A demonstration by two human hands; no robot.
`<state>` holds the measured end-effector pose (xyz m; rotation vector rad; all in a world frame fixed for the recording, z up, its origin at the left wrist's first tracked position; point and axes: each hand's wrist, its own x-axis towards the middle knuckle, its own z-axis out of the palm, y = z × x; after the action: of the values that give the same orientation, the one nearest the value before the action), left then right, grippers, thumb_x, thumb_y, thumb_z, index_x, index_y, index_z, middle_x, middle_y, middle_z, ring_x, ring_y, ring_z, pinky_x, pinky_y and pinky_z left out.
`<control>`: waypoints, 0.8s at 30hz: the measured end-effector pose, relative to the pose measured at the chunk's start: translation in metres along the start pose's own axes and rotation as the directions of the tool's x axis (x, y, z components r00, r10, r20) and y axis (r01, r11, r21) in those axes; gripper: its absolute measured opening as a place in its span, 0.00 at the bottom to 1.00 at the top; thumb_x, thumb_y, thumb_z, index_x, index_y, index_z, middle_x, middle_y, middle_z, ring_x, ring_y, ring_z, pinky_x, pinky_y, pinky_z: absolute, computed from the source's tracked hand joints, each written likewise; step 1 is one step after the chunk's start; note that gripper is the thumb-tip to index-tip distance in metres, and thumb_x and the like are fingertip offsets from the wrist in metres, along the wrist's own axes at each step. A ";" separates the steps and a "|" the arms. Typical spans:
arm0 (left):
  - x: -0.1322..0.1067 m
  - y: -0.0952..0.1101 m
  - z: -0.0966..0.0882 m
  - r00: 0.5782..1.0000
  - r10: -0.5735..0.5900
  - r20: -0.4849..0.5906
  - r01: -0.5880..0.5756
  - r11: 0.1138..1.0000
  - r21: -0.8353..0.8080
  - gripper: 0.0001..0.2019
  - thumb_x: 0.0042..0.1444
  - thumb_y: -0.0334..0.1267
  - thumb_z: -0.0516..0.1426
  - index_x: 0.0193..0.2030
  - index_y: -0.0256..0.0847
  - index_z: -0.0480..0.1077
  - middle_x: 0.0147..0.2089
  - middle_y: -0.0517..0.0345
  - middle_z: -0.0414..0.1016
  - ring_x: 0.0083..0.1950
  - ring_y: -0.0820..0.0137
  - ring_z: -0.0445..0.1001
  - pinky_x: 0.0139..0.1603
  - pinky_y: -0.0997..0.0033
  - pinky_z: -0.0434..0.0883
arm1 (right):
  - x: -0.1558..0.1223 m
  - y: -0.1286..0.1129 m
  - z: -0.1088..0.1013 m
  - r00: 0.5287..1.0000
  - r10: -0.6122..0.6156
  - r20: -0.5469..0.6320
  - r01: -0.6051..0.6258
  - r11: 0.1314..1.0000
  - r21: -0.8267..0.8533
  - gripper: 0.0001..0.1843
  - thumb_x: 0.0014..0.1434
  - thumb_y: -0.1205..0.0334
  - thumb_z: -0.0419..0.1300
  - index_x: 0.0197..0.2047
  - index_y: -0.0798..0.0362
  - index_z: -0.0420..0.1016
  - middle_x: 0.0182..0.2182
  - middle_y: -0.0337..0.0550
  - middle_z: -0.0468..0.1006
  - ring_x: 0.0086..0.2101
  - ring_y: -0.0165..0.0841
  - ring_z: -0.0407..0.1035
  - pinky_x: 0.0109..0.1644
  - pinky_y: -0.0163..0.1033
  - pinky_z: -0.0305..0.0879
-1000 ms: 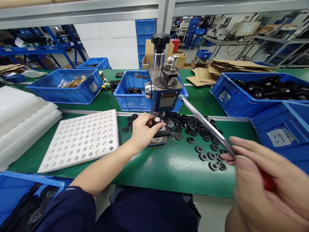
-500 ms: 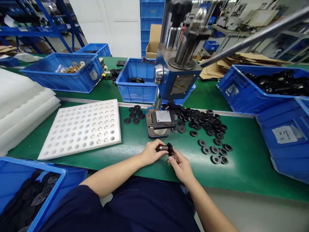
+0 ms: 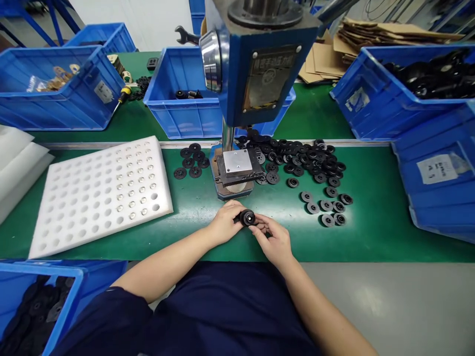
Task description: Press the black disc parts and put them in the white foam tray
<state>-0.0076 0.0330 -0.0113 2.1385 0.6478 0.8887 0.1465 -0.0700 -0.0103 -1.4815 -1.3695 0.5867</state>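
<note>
In the head view, the black part (image 3: pixel 247 217) has been turned since the earlier frame, its round end now facing the camera. It is pinched in the left hand (image 3: pixel 224 222); its rim is held by the right hand's (image 3: pixel 273 240) fingertips. If the fingertip hold slackens, it could be dropped over the table (image 3: pixel 382 242) edge, just bodyward of both hands. Forward movement is limited by the press base (image 3: pixel 219 190), leftward by the foam tray (image 3: pixel 165 188); room is left rightward, short of the loose wheels (image 3: pixel 327 220).

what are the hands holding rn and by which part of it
A black part: the left hand grips its body behind the round end; the right hand has fingertips at the rim, though whether they grip is unclear.
</note>
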 end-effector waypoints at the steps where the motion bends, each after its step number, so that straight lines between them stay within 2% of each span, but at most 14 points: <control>1: 0.000 0.001 0.000 1.000 -0.006 -0.001 0.006 1.000 0.002 0.05 0.59 0.32 0.59 0.41 0.39 0.75 0.38 0.52 0.79 0.43 0.65 0.74 0.46 0.63 0.74 | 0.000 0.000 0.000 1.000 0.003 0.005 -0.003 1.000 0.005 0.15 0.62 0.59 0.62 0.51 0.52 0.74 0.35 0.43 0.80 0.28 0.27 0.72 0.32 0.35 0.73; 9: 0.001 0.002 -0.001 1.000 -0.014 0.005 0.014 1.000 -0.015 0.04 0.58 0.31 0.59 0.39 0.39 0.75 0.37 0.52 0.78 0.43 0.65 0.74 0.45 0.63 0.73 | 0.001 -0.006 -0.002 1.000 -0.001 -0.003 0.001 1.000 -0.023 0.14 0.63 0.58 0.61 0.50 0.52 0.74 0.34 0.43 0.80 0.27 0.28 0.73 0.31 0.35 0.74; 13: 0.002 -0.001 0.000 0.999 0.041 0.001 -0.041 0.998 -0.041 0.06 0.59 0.30 0.59 0.41 0.40 0.76 0.38 0.52 0.80 0.43 0.65 0.74 0.47 0.60 0.73 | 0.000 -0.004 -0.003 0.996 -0.038 -0.075 0.034 0.998 -0.048 0.12 0.64 0.61 0.59 0.50 0.52 0.73 0.36 0.45 0.80 0.28 0.28 0.74 0.33 0.36 0.74; 16: 0.003 -0.003 0.001 0.996 0.087 0.000 -0.087 0.996 -0.018 0.08 0.59 0.28 0.58 0.42 0.40 0.77 0.40 0.52 0.81 0.44 0.65 0.74 0.48 0.59 0.73 | 0.000 -0.002 -0.002 0.992 -0.042 -0.123 0.032 0.996 -0.082 0.10 0.63 0.62 0.59 0.48 0.53 0.74 0.38 0.46 0.79 0.29 0.28 0.73 0.32 0.35 0.74; 19: 0.002 -0.003 0.002 0.993 0.121 0.012 -0.122 0.992 0.022 0.10 0.59 0.26 0.57 0.43 0.40 0.77 0.41 0.52 0.81 0.44 0.64 0.74 0.49 0.59 0.73 | 0.001 -0.003 0.000 0.992 -0.042 -0.123 0.026 0.992 -0.126 0.10 0.62 0.61 0.59 0.47 0.53 0.74 0.37 0.45 0.79 0.25 0.26 0.70 0.31 0.35 0.73; 24: 0.000 -0.002 0.001 0.993 0.106 0.054 -0.110 0.991 0.074 0.13 0.58 0.25 0.55 0.44 0.41 0.77 0.43 0.51 0.80 0.47 0.63 0.72 0.50 0.57 0.74 | 0.003 -0.005 0.000 0.992 -0.063 -0.106 0.047 0.989 -0.142 0.09 0.61 0.61 0.59 0.45 0.53 0.75 0.37 0.45 0.79 0.24 0.25 0.69 0.30 0.35 0.72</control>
<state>-0.0072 0.0333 -0.0134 2.2754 0.5537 0.8776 0.1452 -0.0682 -0.0054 -1.5587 -1.3830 0.3742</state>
